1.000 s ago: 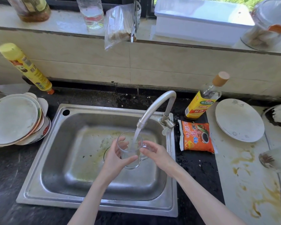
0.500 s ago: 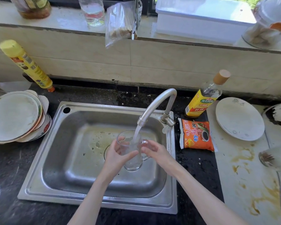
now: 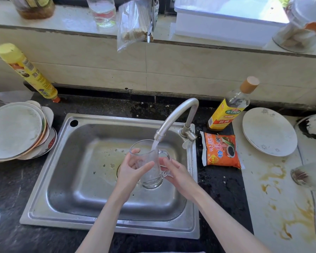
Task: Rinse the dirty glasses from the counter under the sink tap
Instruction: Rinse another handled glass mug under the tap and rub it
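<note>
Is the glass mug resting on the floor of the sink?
No: both hands, left and right, hold the glass mug up under the tap, above the sink floor.

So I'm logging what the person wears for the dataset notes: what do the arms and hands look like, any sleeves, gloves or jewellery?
Both forearms are bare as far as the bottom edge of the picture, with no sleeve in view. The left hand and the right hand wear no gloves. No ring, watch or bracelet shows on the fingers or wrists. No marks or tattoos are visible on the arms.
</note>
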`<act>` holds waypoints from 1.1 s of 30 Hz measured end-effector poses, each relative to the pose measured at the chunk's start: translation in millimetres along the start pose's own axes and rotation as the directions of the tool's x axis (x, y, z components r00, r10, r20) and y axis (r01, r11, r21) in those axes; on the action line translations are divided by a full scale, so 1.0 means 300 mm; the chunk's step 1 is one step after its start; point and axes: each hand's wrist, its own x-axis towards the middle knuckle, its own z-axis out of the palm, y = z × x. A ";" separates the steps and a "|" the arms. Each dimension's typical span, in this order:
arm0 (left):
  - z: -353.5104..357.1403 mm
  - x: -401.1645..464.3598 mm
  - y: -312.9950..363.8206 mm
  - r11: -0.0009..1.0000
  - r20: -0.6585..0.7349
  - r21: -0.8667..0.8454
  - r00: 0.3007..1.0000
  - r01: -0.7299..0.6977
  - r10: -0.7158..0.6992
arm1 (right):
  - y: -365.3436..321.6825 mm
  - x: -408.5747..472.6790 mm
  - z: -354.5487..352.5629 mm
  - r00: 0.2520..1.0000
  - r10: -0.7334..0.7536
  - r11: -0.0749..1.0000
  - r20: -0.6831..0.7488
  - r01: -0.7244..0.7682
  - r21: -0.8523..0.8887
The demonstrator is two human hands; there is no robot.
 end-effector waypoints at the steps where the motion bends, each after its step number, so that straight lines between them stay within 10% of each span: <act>1: 0.003 -0.003 0.001 1.000 0.000 -0.002 1.000 -0.003 0.003 | 0.001 0.001 0.004 1.000 0.003 0.999 0.005 -0.003 0.036; 33: 0.028 0.020 0.005 0.999 0.189 0.034 0.982 -0.034 0.027 | 0.001 0.037 0.011 0.985 0.103 0.978 -0.135 -0.076 0.194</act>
